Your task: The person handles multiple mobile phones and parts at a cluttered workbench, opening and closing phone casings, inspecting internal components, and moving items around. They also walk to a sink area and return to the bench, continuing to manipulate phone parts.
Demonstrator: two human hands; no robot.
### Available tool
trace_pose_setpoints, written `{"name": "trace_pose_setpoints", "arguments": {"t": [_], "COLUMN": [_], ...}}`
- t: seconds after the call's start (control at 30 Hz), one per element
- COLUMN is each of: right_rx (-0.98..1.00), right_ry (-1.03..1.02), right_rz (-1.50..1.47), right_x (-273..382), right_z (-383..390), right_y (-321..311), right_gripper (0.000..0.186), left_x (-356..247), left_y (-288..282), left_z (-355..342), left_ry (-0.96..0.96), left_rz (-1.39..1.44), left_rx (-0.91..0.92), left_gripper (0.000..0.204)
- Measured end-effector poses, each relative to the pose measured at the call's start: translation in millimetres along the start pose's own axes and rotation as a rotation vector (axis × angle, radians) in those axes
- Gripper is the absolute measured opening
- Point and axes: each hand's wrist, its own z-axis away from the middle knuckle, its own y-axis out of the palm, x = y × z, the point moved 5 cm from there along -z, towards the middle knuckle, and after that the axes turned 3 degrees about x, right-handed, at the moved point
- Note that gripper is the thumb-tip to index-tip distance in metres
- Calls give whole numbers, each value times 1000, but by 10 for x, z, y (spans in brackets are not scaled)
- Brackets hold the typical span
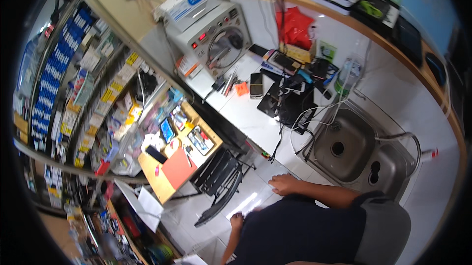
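My right hand (285, 185) is held out in front of my dark shirt over the tiled floor. Its fingers are curled in, and nothing shows in them. Lower and to the left, beside my body, is my left hand (237, 221), small in the view with its fingers folded. No object can be made out in it. Neither hand touches the furniture. Closest to the hands is a black folding chair (219, 176), which stands at a small wooden desk (167, 197). On that desk lie an orange-red sheet (179, 169), a black phone (156, 154) and a lit phone (167, 128).
A white counter (236, 113) carries a round-doored machine (226, 47), phones, cables and a black bag-like item (282, 103). To its right is a double steel sink (344, 137) with a hose. Glass shelves (93, 103) full of small boxes line the left. A wooden ledge (314, 4) curves above.
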Motion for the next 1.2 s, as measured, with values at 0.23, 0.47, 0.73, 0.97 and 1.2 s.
{"name": "trace_pose_setpoints", "arguments": {"t": [0.23,0.47,0.73,0.97,1.2], "right_rx": [321,336,639,750,988], "right_ry": [-113,-258,-410,-743,-927], "right_rz": [139,300,363,437,635], "right_x": [576,1811,2944,3759,4482], "right_z": [-280,-592,-773,-1174,-1706], "right_y": [803,1916,2711,3198,3960], "right_gripper": [40,34,49,43,44], "left_x": [1390,2956,4787,5229,4078], "left_y": [-219,-331,-838,-515,460], "left_z": [38,1188,2874,3600,2727], "left_ry": [-192,-214,-375,-814,-362], "left_rz": [428,353,-306,506,779], "left_rx": [1,4,75,-1037,-445], "left_gripper": [26,35,43,26,32]}}
